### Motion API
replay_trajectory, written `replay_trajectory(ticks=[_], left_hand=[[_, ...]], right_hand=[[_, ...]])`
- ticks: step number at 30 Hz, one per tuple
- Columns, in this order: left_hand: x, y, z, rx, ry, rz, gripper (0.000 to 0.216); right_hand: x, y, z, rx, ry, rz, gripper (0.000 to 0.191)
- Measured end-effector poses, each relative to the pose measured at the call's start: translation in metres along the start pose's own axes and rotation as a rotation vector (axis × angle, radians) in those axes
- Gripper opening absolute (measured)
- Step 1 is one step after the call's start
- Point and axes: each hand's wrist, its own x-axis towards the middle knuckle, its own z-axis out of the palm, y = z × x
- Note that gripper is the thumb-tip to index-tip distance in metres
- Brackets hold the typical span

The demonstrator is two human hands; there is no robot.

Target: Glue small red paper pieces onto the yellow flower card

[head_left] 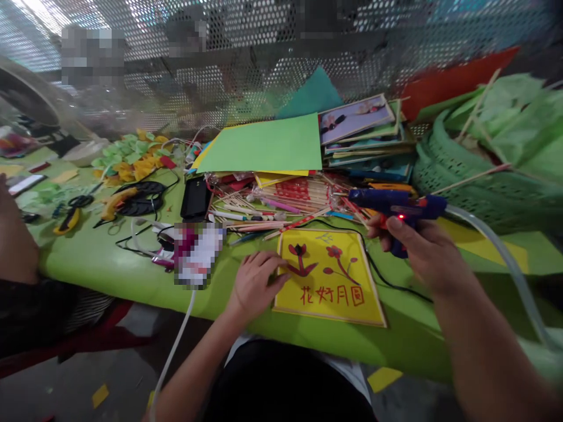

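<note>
In front of me lies a yellow card picture (pixel 325 279) with dark red flowers, red written characters and thin wooden strips along its edges. My left hand (pixel 259 280) rests at its left edge, thumb and fingers apart and touching the card. Wrapped round the handle of a blue hot glue gun (pixel 393 202) is my right hand (pixel 417 246). The gun is held above the table at the picture's upper right, its nozzle pointing left, with a red light glowing on it. A black cord (pixel 380 275) runs along the picture's right side.
Thin wooden sticks (pixel 281 205) and a green paper sheet (pixel 268 143) lie behind the picture. A green basket (pixel 466 181) stands at right. Leftward are a yellow-handled tool (pixel 116 205), a power strip (pixel 200 255) and another person's arm (pixel 17 240). A perforated metal screen (pixel 246 58) rises behind.
</note>
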Motion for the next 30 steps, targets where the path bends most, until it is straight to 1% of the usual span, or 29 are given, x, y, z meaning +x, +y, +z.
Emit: replay_trajectory(ticks=[2,3,6,8,10,13,16,18,20,22,24,27,30], left_hand=[[-0.006,-0.007,0.003,-0.043,-0.007,0.058,0.020],[-0.008,-0.010,0.005,-0.055,0.009,0.085,0.020],[-0.009,-0.018,0.009,-0.064,0.013,0.127,0.018],[-0.008,-0.022,0.011,-0.055,0.005,0.138,0.020],[-0.007,-0.025,0.012,-0.055,0.014,0.159,0.021],[-0.008,-0.029,0.014,-0.071,0.047,0.201,0.022],[-0.010,-0.032,0.017,-0.101,0.082,0.246,0.022],[-0.011,-0.034,0.019,-0.115,0.099,0.272,0.023],[-0.011,-0.036,0.021,-0.121,0.114,0.282,0.023],[-0.011,-0.037,0.021,-0.126,0.128,0.290,0.023],[-0.011,-0.039,0.021,-0.137,0.145,0.313,0.022],[-0.010,-0.040,0.022,-0.145,0.169,0.334,0.021],[-0.010,-0.043,0.025,-0.128,0.165,0.325,0.022]], right_hand=[[-0.004,0.000,-0.010,-0.023,0.022,0.026,0.043],[-0.007,0.000,-0.017,-0.066,0.025,0.040,0.042],[-0.020,-0.002,-0.043,-0.229,0.040,0.095,0.040],[-0.032,-0.006,-0.061,-0.285,0.090,0.135,0.039],[-0.049,-0.013,-0.075,-0.279,0.161,0.189,0.034],[-0.079,-0.023,-0.092,-0.196,0.292,0.274,0.027],[-0.108,-0.027,-0.104,-0.123,0.382,0.337,0.029],[-0.118,-0.024,-0.109,-0.096,0.422,0.353,0.034],[-0.117,-0.017,-0.111,-0.124,0.416,0.369,0.041],[-0.105,-0.007,-0.111,-0.205,0.381,0.379,0.046],[-0.087,0.005,-0.108,-0.267,0.366,0.377,0.046],[-0.059,0.024,-0.104,-0.384,0.379,0.384,0.043],[-0.045,0.036,-0.104,-0.574,0.414,0.391,0.036]])
